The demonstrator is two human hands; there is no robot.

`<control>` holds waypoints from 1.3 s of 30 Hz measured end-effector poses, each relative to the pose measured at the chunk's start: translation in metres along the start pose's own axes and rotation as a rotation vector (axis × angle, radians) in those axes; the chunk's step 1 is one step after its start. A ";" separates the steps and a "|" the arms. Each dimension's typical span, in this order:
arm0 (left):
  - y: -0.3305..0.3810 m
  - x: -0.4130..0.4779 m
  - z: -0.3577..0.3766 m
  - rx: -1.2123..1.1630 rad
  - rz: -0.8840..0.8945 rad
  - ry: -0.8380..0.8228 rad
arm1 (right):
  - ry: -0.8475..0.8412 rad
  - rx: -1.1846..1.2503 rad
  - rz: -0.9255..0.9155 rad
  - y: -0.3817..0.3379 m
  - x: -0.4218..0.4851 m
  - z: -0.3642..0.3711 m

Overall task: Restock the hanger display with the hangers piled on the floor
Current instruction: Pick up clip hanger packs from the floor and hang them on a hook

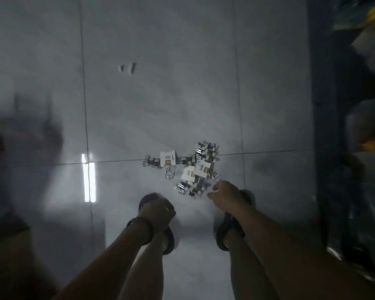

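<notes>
Hanger pile [193, 169] lies on the floor tiles [160, 105], close before me; its white tags [168, 158] are too blurred to read. My right hand [223, 191] is curled at the pile's edge, grip unclear. My left hand [158, 210] hangs loosely curled, empty.

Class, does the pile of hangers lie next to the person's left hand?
No, the pile of hangers lies on the floor just ahead of the right hand, while the left hand is apart from it.

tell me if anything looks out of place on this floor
The hangers lie in a tangled heap on the floor, crossing at odd angles rather than hanging on a display. Two small white scraps lie loose farther off on the tiles.
</notes>
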State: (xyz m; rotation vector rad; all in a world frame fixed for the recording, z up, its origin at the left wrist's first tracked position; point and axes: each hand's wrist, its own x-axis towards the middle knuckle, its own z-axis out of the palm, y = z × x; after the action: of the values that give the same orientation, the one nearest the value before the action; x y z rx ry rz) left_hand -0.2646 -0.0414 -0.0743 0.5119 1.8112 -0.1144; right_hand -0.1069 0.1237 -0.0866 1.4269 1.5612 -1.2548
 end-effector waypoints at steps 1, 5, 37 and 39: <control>-0.004 0.032 0.012 0.000 0.003 -0.001 | 0.003 0.035 0.016 0.004 0.035 0.012; -0.007 0.149 0.058 -0.019 0.039 0.041 | 0.037 0.406 0.307 0.034 0.162 0.061; 0.115 0.116 0.066 -1.046 0.113 -0.436 | 0.194 0.495 -0.166 0.097 0.054 -0.024; 0.137 0.075 0.052 -1.119 0.159 -0.389 | 0.200 0.485 -0.236 0.086 0.009 -0.047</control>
State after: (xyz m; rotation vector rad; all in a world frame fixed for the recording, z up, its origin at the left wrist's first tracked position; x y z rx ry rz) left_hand -0.1794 0.0861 -0.1355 -0.1714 1.1912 0.8151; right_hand -0.0187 0.1657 -0.0983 1.7460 1.6662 -1.7672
